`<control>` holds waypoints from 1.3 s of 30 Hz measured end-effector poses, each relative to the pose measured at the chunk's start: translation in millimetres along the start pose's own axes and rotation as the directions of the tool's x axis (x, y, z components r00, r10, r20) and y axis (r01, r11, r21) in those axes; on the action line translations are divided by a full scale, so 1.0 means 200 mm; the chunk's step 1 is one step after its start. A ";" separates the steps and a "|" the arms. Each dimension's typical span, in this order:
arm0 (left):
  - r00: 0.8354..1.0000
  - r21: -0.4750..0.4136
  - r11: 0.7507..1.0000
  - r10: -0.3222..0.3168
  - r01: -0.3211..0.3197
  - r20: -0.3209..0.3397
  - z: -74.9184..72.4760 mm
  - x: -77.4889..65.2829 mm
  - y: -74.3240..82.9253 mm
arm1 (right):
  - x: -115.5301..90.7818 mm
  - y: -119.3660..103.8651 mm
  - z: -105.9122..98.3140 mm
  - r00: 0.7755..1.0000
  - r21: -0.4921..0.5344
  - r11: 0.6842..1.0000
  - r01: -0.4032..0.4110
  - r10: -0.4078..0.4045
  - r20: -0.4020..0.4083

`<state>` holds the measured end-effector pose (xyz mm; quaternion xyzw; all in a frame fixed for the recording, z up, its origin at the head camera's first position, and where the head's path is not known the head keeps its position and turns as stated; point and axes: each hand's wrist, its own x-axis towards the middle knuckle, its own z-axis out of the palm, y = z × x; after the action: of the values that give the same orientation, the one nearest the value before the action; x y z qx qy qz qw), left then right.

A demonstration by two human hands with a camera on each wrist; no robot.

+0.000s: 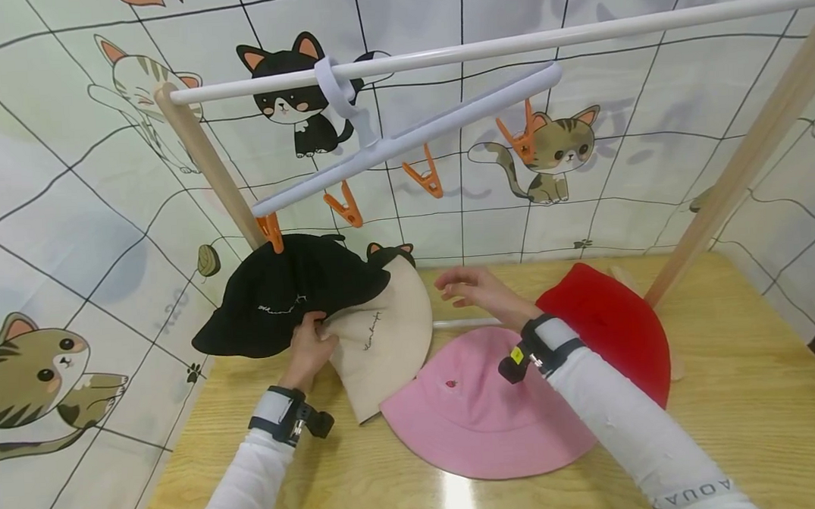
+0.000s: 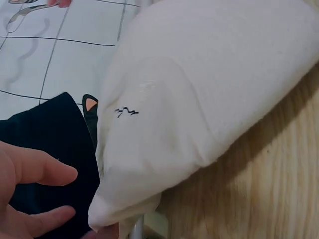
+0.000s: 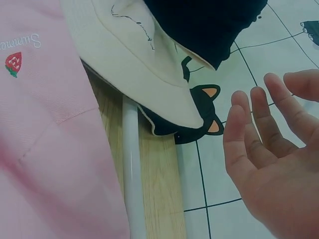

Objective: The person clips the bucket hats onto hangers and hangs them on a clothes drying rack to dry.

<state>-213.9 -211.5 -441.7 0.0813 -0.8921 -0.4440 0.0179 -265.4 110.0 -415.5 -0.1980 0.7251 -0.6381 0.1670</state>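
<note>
My left hand (image 1: 311,348) holds a wrinkled corner of a cream bucket hat (image 1: 391,339), beside the black hat's brim. In the left wrist view the cream hat (image 2: 154,109) bunches at one fingertip, while the other fingers are spread before the dark cloth. A black bucket hat (image 1: 280,302) with white script overlaps the cream one and meets an orange clip (image 1: 271,231) at the hanger's left end. Above the back of the table, my right hand (image 1: 484,290) is raised with nothing in it. Its fingers, loosely bent, show apart in the right wrist view.
A pink bucket hat (image 1: 476,418) with a strawberry lies in front, and a red hat (image 1: 608,322) at the right. The lilac hanger (image 1: 409,140) hangs from a white rail (image 1: 508,49) with more orange clips. Wooden posts (image 1: 745,156) flank it; a cat-print sheet backs everything.
</note>
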 end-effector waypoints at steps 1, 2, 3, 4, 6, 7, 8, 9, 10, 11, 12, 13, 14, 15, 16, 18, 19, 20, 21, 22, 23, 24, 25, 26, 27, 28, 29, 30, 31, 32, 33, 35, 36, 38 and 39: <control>1.000 -0.005 1.000 -0.003 0.003 0.000 0.00 0.00 0.01 | 0.00 0.00 0.00 1.000 -0.004 1.000 0.001 -0.001 0.000; 1.000 -0.011 1.000 -0.007 0.007 0.004 -0.01 0.00 0.01 | 0.00 0.01 0.00 1.000 -0.008 1.000 0.000 0.000 -0.001; 1.000 -0.016 1.000 -0.013 0.014 0.011 -0.01 0.00 0.01 | 0.00 0.01 0.00 1.000 -0.011 1.000 -0.001 0.001 0.000; 1.000 -0.020 1.000 -0.017 0.017 0.016 -0.01 0.00 0.02 | 0.00 0.01 0.00 1.000 -0.014 1.000 0.000 0.000 0.001; 0.999 -0.034 0.999 -0.028 0.029 0.025 -0.01 0.00 0.02 | 0.00 0.02 0.00 1.000 -0.018 1.000 0.001 -0.001 0.002; 0.999 -0.044 0.998 -0.034 0.036 0.033 -0.01 0.00 0.03 | 0.00 0.02 0.00 1.000 -0.019 1.000 0.001 -0.001 0.004; 0.998 -0.056 0.997 -0.046 0.048 0.042 -0.01 0.01 0.04 | 0.00 0.02 0.00 1.000 -0.019 1.000 0.002 -0.002 0.006; 0.997 -0.069 0.996 -0.056 0.060 0.051 0.00 0.01 0.04 | 0.00 0.02 0.00 1.000 -0.018 1.000 0.004 -0.003 0.008; 0.997 -0.081 0.995 -0.060 0.065 0.057 0.00 0.01 0.04 | 0.00 0.02 0.00 1.000 -0.018 1.000 0.006 -0.006 0.008; 0.995 -0.095 0.992 -0.071 0.077 0.065 0.00 0.01 0.04 | 0.00 0.02 0.00 1.000 -0.018 1.000 0.008 -0.008 0.008; 0.995 -0.105 0.991 -0.075 0.082 0.073 0.00 0.02 0.04 | 0.00 0.02 0.00 1.000 -0.020 1.000 0.009 -0.009 0.007; 0.994 -0.118 0.989 -0.080 0.089 0.080 0.00 0.02 0.04 | 0.00 0.02 0.00 1.000 -0.020 1.000 0.014 -0.014 0.008; 0.993 -0.129 0.987 -0.085 0.096 0.086 0.00 0.03 0.04 | 0.00 0.02 0.00 1.000 -0.018 1.000 0.014 -0.013 0.005; 0.992 -0.140 0.985 -0.085 0.097 0.092 0.00 0.03 0.04 | 0.00 0.02 0.00 1.000 -0.018 1.000 0.015 -0.015 0.004; 0.992 -0.154 0.983 -0.085 0.099 0.097 0.00 0.03 0.05 | 0.00 0.02 0.00 1.000 -0.017 1.000 0.017 -0.016 0.003; 0.991 -0.186 0.977 -0.084 0.102 0.103 0.00 0.03 0.05 | 0.00 0.02 0.00 1.000 -0.013 1.000 0.016 -0.016 0.007; 0.991 -0.205 0.973 -0.082 0.102 0.105 0.00 0.04 0.06 | -0.01 0.02 0.00 1.000 -0.010 1.000 0.016 -0.016 0.008; 0.992 -0.215 0.971 -0.079 0.099 0.102 0.00 0.04 0.07 | -0.01 0.02 0.00 1.000 -0.008 1.000 0.014 -0.014 0.008; 0.992 -0.227 0.969 -0.073 0.094 0.099 0.00 0.04 0.08 | -0.01 0.01 0.00 1.000 -0.006 1.000 0.013 -0.012 0.009; 0.993 -0.240 0.967 -0.069 0.090 0.094 0.00 0.04 0.08 | -0.01 0.01 0.00 1.000 -0.003 1.000 0.009 -0.009 0.008; 0.994 -0.251 0.964 -0.061 0.082 0.087 0.00 0.04 0.09 | -0.01 0.01 0.01 1.000 -0.001 1.000 0.005 -0.005 0.007; 0.995 -0.261 0.962 -0.059 0.078 0.079 0.01 0.04 0.10 | -0.01 0.00 0.01 1.000 0.001 1.000 0.003 -0.003 0.004; 0.996 -0.274 0.959 -0.051 0.068 0.072 0.01 0.04 0.11 | -0.01 0.00 0.00 1.000 0.003 1.000 0.001 -0.001 0.002; 0.997 -0.281 0.958 -0.046 0.062 0.063 0.01 0.04 0.12 | -0.01 0.01 0.00 1.000 0.006 1.000 0.000 0.000 0.001; 0.998 -0.291 0.955 -0.040 0.055 0.056 0.01 0.04 0.13 | -0.01 0.00 0.00 1.000 0.011 1.000 -0.004 0.004 0.000; 0.998 -0.299 0.953 -0.034 0.047 0.048 0.01 0.04 0.14 | -0.01 0.00 0.00 1.000 0.015 1.000 -0.006 0.006 0.000; 0.999 -0.304 0.952 -0.026 0.037 0.041 0.01 0.03 0.15 | -0.01 0.00 0.01 1.000 0.016 1.000 -0.007 0.007 0.000; 0.999 -0.305 0.952 -0.018 0.028 0.034 0.01 0.03 0.16 | -0.01 0.00 0.01 1.000 0.017 1.000 -0.008 0.008 0.001; 1.000 -0.301 0.953 -0.004 0.012 0.028 0.01 0.02 0.17 | -0.01 0.00 0.01 1.000 0.017 1.000 -0.009 0.009 0.002; 1.000 -0.295 0.955 0.007 -0.002 0.018 0.01 0.02 0.18 | -0.01 -0.01 0.01 1.000 0.014 1.000 -0.010 0.009 0.004; 1.000 -0.291 0.956 0.025 -0.022 0.006 0.01 0.02 0.19 | -0.01 -0.01 0.01 1.000 0.012 1.000 -0.010 0.010 0.006; 0.998 -0.281 0.957 0.066 -0.067 -0.015 0.01 0.01 0.21 | -0.01 -0.02 0.02 1.000 0.005 1.000 -0.009 0.009 0.010; 0.996 -0.277 0.957 0.086 -0.090 -0.027 0.01 0.01 0.22 | -0.01 -0.02 0.02 1.000 0.005 1.000 -0.010 0.010 0.012; 0.991 -0.276 0.952 0.124 -0.132 -0.047 0.01 0.01 0.24 | -0.01 -0.03 0.02 1.000 0.001 1.000 -0.016 0.016 0.012; 0.989 -0.275 0.949 0.141 -0.150 -0.054 0.01 0.00 0.25 | -0.01 -0.03 0.02 1.000 0.003 1.000 -0.019 0.019 0.013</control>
<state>-221.4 -180.2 -403.1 0.0193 -0.8239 -0.5612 0.0769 -261.8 106.8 -410.3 -0.1950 0.7248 -0.6364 0.1778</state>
